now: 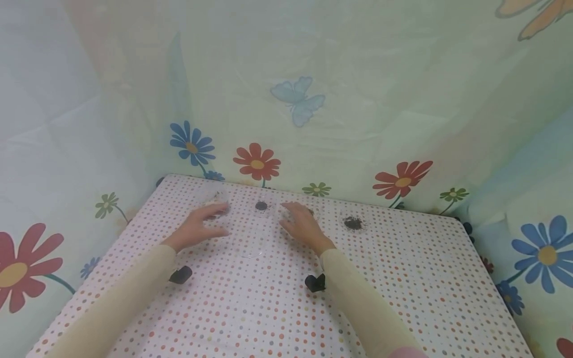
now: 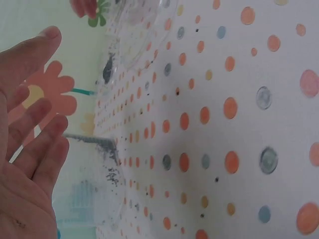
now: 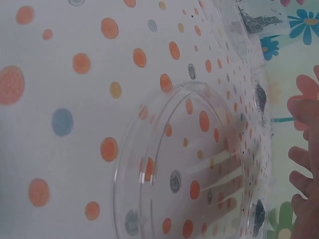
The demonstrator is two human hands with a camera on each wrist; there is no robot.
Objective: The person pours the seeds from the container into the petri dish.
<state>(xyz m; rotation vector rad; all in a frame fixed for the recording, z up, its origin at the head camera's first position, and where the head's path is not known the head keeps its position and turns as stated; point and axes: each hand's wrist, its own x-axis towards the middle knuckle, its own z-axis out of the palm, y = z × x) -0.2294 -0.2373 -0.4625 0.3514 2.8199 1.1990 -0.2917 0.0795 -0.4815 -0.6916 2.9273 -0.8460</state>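
Note:
My left hand (image 1: pixel 197 227) hovers over the back left of the table with fingers and thumb spread and nothing between them. Behind its fingers stands a clear plastic container (image 2: pixel 108 172) with dark crumbs clinging inside. My right hand (image 1: pixel 306 228) is held over the table to the right, fingers loosely bent and holding nothing. Close below it in the right wrist view lies a clear round plastic lid or dish (image 3: pixel 132 174). Between the two hands, farther back, a small dark heap (image 1: pixel 261 205) sits in a clear dish. The right hand partly covers another dark heap.
A wider dark crumbly heap (image 1: pixel 352 223) in a clear dish lies right of the right hand. The table has a dotted cloth (image 1: pixel 250 308) with a few stray dark specks. Flower-printed sheets (image 1: pixel 358 124) hang close behind and at both sides.

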